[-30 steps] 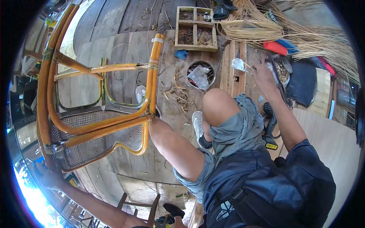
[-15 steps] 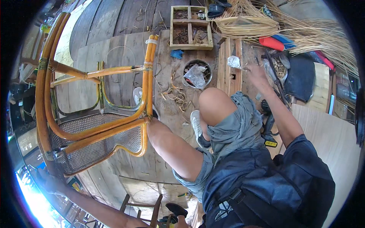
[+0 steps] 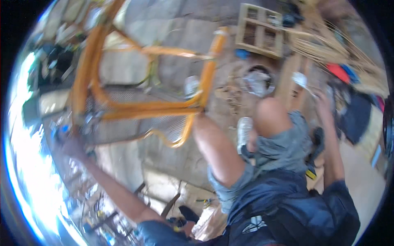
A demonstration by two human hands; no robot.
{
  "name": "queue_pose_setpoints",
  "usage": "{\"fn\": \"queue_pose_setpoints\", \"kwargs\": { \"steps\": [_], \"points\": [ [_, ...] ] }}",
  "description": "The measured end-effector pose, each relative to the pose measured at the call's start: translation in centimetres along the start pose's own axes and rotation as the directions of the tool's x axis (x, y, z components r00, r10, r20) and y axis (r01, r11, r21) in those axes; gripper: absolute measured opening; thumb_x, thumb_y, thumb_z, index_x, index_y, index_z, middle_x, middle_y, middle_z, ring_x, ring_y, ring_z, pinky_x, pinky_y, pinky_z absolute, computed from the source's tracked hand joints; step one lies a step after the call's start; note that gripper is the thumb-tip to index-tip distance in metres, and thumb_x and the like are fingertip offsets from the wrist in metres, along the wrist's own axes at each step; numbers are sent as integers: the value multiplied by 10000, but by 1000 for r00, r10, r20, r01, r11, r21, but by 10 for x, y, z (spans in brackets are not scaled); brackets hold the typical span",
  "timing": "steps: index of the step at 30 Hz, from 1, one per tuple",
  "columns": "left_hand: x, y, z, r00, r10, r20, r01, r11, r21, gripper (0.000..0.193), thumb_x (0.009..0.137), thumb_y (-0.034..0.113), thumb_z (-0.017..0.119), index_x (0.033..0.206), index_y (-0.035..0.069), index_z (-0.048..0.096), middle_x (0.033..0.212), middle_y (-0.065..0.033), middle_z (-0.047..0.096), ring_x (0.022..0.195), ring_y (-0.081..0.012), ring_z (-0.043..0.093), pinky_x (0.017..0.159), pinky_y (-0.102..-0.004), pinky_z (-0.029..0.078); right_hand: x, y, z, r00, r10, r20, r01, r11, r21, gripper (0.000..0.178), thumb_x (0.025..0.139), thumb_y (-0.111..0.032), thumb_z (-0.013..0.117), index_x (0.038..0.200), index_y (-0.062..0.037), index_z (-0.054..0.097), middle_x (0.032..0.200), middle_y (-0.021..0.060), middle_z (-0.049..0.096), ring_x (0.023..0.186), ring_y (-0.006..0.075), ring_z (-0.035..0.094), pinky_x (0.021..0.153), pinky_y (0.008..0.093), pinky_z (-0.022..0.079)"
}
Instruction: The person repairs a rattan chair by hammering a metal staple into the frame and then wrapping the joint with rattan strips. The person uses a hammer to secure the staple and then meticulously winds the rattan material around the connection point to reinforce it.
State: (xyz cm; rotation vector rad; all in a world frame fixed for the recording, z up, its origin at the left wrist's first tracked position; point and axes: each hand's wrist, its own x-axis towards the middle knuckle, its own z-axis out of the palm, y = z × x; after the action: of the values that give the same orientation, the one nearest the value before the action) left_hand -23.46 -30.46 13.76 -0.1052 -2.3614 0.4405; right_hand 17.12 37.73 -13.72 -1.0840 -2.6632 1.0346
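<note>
A rattan chair frame [image 3: 152, 110] with a woven cane panel [image 3: 164, 125] lies tipped over on the left, against my left leg. My left hand [image 3: 73, 146] is beside the chair's lower left corner; blur hides whether it touches the frame. On the right, my right hand [image 3: 324, 105] is over the floor by a wooden block [image 3: 292, 92]. A small crumpled white packet [image 3: 299, 78] is just beyond its fingertips, and a pale streak runs between them. The fingers of both hands are smeared by motion.
A divided wooden box [image 3: 259, 46] and a round metal bowl [image 3: 258, 80] stand ahead. Coiled cane strips [image 3: 322, 47] lie far right, near a red object [image 3: 338, 73] and dark cloth [image 3: 353, 117]. A power tool [image 3: 315, 143] lies beside my right leg.
The whole view has shifted, so the chair and my legs appear further right, and the picture is now blurred. My right hand has drawn slightly back from the white packet.
</note>
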Motion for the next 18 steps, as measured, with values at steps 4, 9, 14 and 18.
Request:
{"fn": "queue_pose_setpoints", "kwargs": {
  "steps": [4,9,14,18],
  "points": [
    [5,52,-24,898,-434,69,348,608,-714,322,824,203,701,1067,16,603,930,-90,648,777,-181,638,686,-295,521,8,-40,-8,956,263,132,-290,915,280,257,917,-117,515,1137,-44,625,898,-14,580,721,37,499,634,180,400],
    [-2,56,-38,915,-403,-23,232,573,-786,245,881,159,636,1001,-49,590,839,-90,641,672,-141,612,607,-252,498,-12,-202,61,935,-232,269,-80,601,796,226,912,-36,536,1122,-33,619,888,-25,578,729,52,506,669,181,423],
    [-9,60,-35,913,-407,0,245,550,-799,240,882,165,639,998,-41,593,826,-87,639,668,-134,610,604,-249,500,-45,-344,123,819,-544,182,156,516,842,202,879,-15,567,1075,-13,617,858,63,596,777,136,572,708,261,465],
    [-5,62,-38,917,-398,-7,234,554,-799,246,881,151,633,1035,-36,590,827,-94,645,677,-139,623,591,-259,507,-53,-406,167,763,-645,-25,326,351,878,185,839,19,581,1017,-13,621,893,134,617,806,248,621,708,315,485]
  ]
}}
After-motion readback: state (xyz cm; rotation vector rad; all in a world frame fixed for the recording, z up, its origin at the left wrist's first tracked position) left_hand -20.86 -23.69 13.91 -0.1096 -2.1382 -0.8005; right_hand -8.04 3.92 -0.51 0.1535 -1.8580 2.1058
